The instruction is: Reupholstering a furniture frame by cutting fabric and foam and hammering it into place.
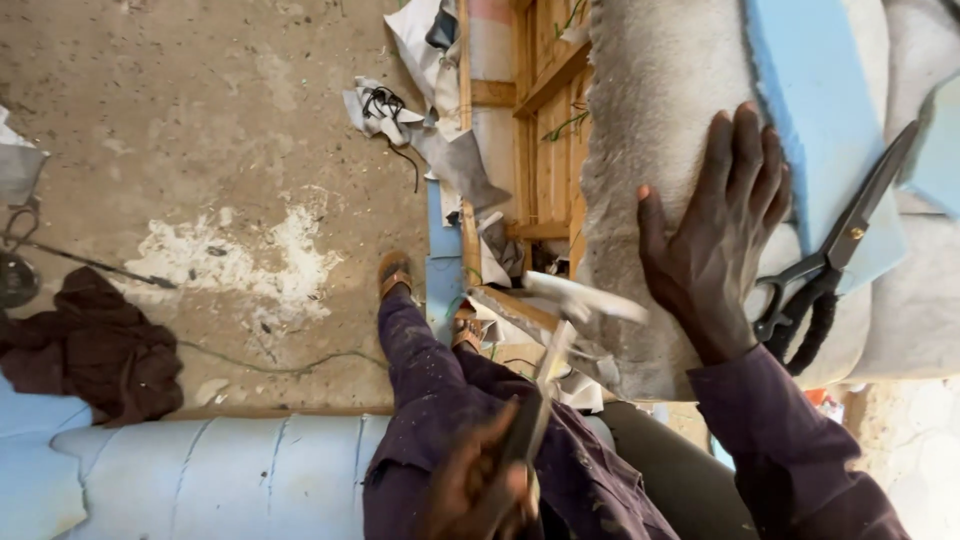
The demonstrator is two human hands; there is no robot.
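Hammer (560, 330), blurred, light head near centre frame, handle running down toward 6 o'clock into left hand (478, 490). Left hand closed around the handle low in frame, fingers wrapped, over the dark purple trousers (440, 400). Right hand (715, 235) at 2 o'clock from the hammer head, open and flat, fingers spread, palm pressed on grey foam padding (650, 130); holding nothing. Hammer head just beside the padding's lower edge, contact impossible to tell through blur. Black scissors (830, 260) lying at 3 o'clock of the right hand, blades closed, on the blue foam sheet (810, 100), just beside the wrist. Wooden frame (545, 130) at 12 o'clock from the hammer, padding draped against it. Sandalled foot (395, 275) at 9 o'clock of the hammer head, on concrete floor (200, 120). Brown cloth (95, 345) far off at 9 o'clock. Light blue foam roll (220, 475) along bottom left.
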